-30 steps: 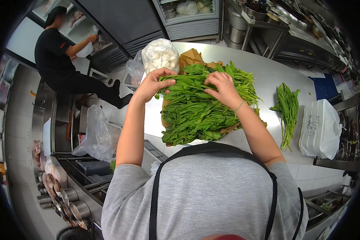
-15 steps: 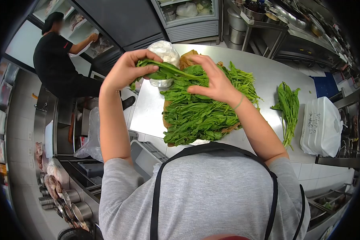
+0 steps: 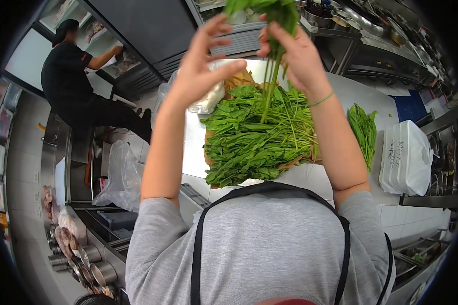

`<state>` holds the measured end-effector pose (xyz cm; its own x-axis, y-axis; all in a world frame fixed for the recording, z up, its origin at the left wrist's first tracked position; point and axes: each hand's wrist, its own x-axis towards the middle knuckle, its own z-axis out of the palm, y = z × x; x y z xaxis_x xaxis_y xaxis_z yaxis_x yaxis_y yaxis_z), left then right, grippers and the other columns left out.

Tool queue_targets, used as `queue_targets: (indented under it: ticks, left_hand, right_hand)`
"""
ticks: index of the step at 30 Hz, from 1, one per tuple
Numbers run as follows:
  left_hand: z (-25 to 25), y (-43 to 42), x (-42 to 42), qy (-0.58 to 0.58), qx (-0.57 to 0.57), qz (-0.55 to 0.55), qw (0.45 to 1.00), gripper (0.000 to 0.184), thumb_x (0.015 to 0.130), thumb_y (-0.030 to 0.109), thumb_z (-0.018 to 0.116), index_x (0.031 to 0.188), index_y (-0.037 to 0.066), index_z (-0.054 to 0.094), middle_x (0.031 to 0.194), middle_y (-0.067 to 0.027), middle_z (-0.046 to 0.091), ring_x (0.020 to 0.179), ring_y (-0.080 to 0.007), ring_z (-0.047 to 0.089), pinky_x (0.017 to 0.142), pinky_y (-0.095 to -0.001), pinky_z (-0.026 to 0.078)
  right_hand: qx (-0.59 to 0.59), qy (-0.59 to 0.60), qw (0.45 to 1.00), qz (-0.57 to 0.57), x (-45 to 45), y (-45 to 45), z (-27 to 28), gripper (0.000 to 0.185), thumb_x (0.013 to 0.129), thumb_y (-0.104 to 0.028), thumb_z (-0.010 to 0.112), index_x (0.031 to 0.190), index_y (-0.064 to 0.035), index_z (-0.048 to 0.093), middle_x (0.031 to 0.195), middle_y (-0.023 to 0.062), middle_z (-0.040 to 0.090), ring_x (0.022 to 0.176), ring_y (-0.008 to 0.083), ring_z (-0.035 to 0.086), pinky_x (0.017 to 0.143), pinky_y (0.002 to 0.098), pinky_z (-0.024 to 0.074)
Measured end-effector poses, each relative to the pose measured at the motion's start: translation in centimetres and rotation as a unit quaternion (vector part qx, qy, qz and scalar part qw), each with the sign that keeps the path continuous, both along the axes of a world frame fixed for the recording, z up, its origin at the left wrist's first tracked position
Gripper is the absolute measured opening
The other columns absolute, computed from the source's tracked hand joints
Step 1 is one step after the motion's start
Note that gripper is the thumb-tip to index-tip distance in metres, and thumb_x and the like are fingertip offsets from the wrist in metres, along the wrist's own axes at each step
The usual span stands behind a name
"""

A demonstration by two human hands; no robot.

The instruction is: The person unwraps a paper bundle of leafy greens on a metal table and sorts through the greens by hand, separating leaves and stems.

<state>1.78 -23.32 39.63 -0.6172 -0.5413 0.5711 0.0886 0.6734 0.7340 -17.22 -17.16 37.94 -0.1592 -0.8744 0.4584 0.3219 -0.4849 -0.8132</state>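
Between the thumb and fingers of the right hand (image 3: 301,60), a bunch of long-leaved greens (image 3: 277,11) is gripped near the leaf bases, leaves uppermost and stems hanging over the pile of greens (image 3: 254,137); whether the stem tips touch it cannot be told. Beside it, the left hand (image 3: 198,72) is held empty, fingers spread. The bunch would best be pinched lightly, to spare the leaves, while the stems are evened by the left. Below, the pile is bedded on brown paper (image 3: 239,79) on the stainless-steel table (image 3: 347,87), with a second bunch (image 3: 362,131) laid apart at right.
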Motion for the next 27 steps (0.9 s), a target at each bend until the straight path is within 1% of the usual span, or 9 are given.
queue_targets:
  ticks: [2, 4, 8, 9, 14, 18, 22, 25, 27]
  left_hand:
    - [-3.0, 1.1, -1.8, -0.038, 0.109, -0.048, 0.992, 0.093, 0.074, 0.032, 0.076, 0.143, 0.007, 0.02, 0.133, -0.0183, 0.04, 0.123, -0.0304, 0.041, 0.096, -0.0447, 0.041]
    - [-6.3, 1.7, -3.8, -0.041, 0.144, -0.105, 0.983, 0.084, 0.08, 0.026, 0.071, 0.143, 0.01, 0.019, 0.131, -0.016, 0.042, 0.119, -0.0258, 0.045, 0.099, -0.0425, 0.041]
    - [-9.8, 3.3, -6.1, -0.085, 0.285, -0.214, 0.93, 0.041, 0.092, 0.019, 0.057, 0.126, 0.001, 0.044, 0.106, -0.0072, 0.058, 0.09, -0.013, 0.057, 0.085, -0.0292, 0.045]
    - [-10.9, 3.4, -6.2, -0.085, 0.285, -0.214, 0.93, 0.041, 0.092, 0.019, 0.057, 0.126, 0.001, 0.044, 0.106, -0.0072, 0.058, 0.09, -0.013, 0.057, 0.085, -0.0292, 0.045]
    - [-14.7, 4.5, -4.0, -0.211, 0.281, -0.2, 0.915, 0.024, 0.093, 0.016, 0.054, 0.112, 0.001, 0.054, 0.085, -0.0023, 0.06, 0.085, -0.0096, 0.057, 0.079, -0.0256, 0.045]
    - [-16.9, 3.3, 1.2, -0.167, 0.296, -0.083, 0.937, 0.024, 0.091, 0.018, 0.057, 0.111, 0.004, 0.056, 0.09, -0.0024, 0.061, 0.086, -0.0095, 0.057, 0.078, -0.0264, 0.047]
    - [-17.9, 2.1, 6.0, -0.088, 0.371, 0.032, 0.924, 0.02, 0.09, 0.012, 0.058, 0.107, 0.001, 0.057, 0.087, -0.002, 0.059, 0.08, -0.0093, 0.055, 0.073, -0.0234, 0.046]
    - [-19.9, 1.7, 6.6, -0.097, 0.351, 0.094, 0.927, 0.021, 0.089, 0.013, 0.06, 0.106, 0.001, 0.057, 0.085, -0.001, 0.058, 0.079, -0.0087, 0.054, 0.072, -0.0233, 0.046]
    - [-20.6, 2.1, 5.9, -0.132, 0.24, 0.145, 0.951, 0.019, 0.086, 0.014, 0.063, 0.1, 0.002, 0.06, 0.083, -0.002, 0.057, 0.077, -0.0128, 0.055, 0.07, -0.0265, 0.046]
  right_hand:
    - [-0.014, -0.031, 0.999, 0.003, -1.0, 0.2, 0.8, 0.026, 0.095, -0.021, 0.051, 0.115, -0.0047, 0.053, 0.086, 0.0027, 0.057, 0.074, 0.0105, 0.054, 0.068, 0.0271, 0.047]
    - [0.017, -0.13, 0.991, -0.014, -1.7, 0.1, 1.2, 0.015, 0.095, -0.02, 0.052, 0.092, -0.006, 0.055, 0.078, 0.0035, 0.058, 0.065, 0.0132, 0.057, 0.061, 0.027, 0.0518]
    - [-0.001, -0.166, 0.985, -0.052, -2.7, 0.2, 1.3, 0.012, 0.094, -0.019, 0.053, 0.1, -0.0086, 0.056, 0.076, 0.003, 0.059, 0.059, 0.012, 0.057, 0.054, 0.0265, 0.0499]
    - [-0.029, -0.111, 0.991, -0.067, -3.7, 0.4, 1.0, 0.026, 0.095, -0.02, 0.051, 0.115, -0.0044, 0.053, 0.088, 0.0025, 0.054, 0.072, 0.0089, 0.049, 0.064, 0.0238, 0.0427]
    - [-0.047, -0.135, 0.983, -0.111, -9.5, 3.4, -0.6, 0.025, 0.094, -0.02, 0.054, 0.114, -0.0042, 0.054, 0.083, 0.0021, 0.054, 0.067, 0.0084, 0.048, 0.054, 0.021, 0.0382]
    - [0.08, -0.044, 0.971, -0.22, -14.2, 10.2, -1.4, 0.025, 0.094, -0.021, 0.053, 0.114, -0.0059, 0.054, 0.082, 0.0001, 0.052, 0.066, 0.0049, 0.044, 0.05, 0.0173, 0.0302]
    - [0.333, 0.169, 0.869, -0.325, -20.6, 16.6, -6.2, 0.032, 0.093, -0.027, 0.054, 0.118, -0.0078, 0.053, 0.086, -0.0029, 0.052, 0.062, 0.0007, 0.043, 0.046, 0.0147, 0.0281]
    - [0.434, 0.2, 0.808, -0.344, -23.5, 18.9, -12.3, 0.034, 0.091, -0.028, 0.057, 0.118, -0.0081, 0.052, 0.084, -0.0019, 0.052, 0.06, 0.0017, 0.045, 0.044, 0.0143, 0.0323]
    - [0.5, 0.226, 0.758, -0.354, -25.5, 19.5, -17.8, 0.043, 0.086, -0.026, 0.063, 0.121, -0.0054, 0.049, 0.097, 0.0062, 0.056, 0.077, 0.014, 0.056, 0.062, 0.0225, 0.0483]
